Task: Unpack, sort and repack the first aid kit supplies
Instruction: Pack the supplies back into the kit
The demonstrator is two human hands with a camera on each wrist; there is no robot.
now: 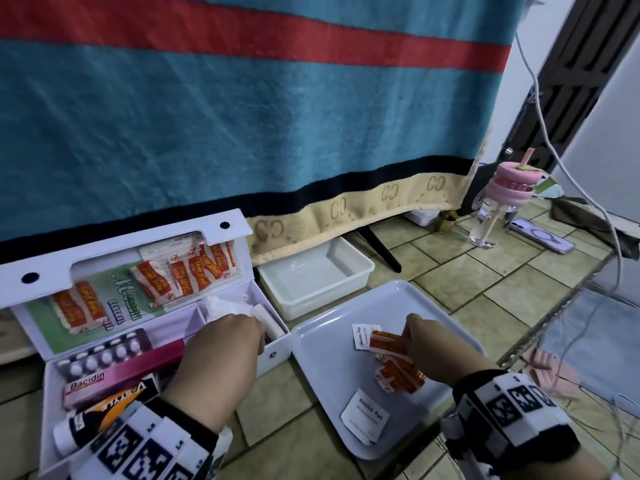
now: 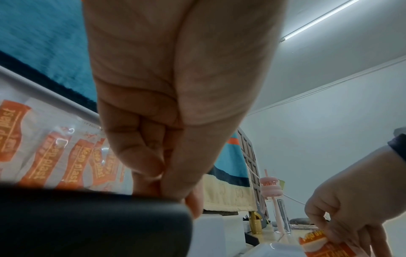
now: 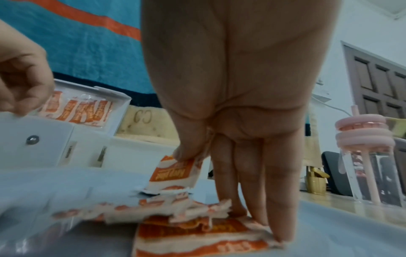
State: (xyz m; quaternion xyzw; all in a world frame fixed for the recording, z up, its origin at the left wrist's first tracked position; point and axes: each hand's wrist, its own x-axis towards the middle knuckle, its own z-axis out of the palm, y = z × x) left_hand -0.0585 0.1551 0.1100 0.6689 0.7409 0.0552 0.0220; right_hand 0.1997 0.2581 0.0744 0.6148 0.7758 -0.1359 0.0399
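Observation:
The white first aid kit box (image 1: pixel 277 355) lies open at the left, its raised lid (image 1: pixel 138 251) holding several orange plaster packets (image 1: pixel 194 271). My left hand (image 1: pixel 225 341) hovers over the box's right compartment beside a white bandage roll (image 1: pixel 268 322). Its fingers (image 2: pixel 140 153) are curled with nothing seen in them. On the white tray (image 1: pixel 311 393) my right hand (image 1: pixel 426 344) pinches one orange plaster packet (image 3: pixel 173 173) between thumb and forefinger. Its other fingers (image 3: pixel 272 200) stand straight on a small pile of plaster packets (image 1: pixel 398 375). Two alcohol pads (image 1: pixel 365 415) also lie on the tray.
The box also holds a pink Bacidin carton (image 1: pixel 121 372), a blister pack (image 1: pixel 104 355) and a black-orange tube (image 1: pixel 104 407). A white tub (image 1: pixel 311 282) sits behind the tray. A pink-lidded bottle (image 1: pixel 498 209), a phone (image 1: pixel 542 235) and cables are at the right. A hanging towel backs the scene.

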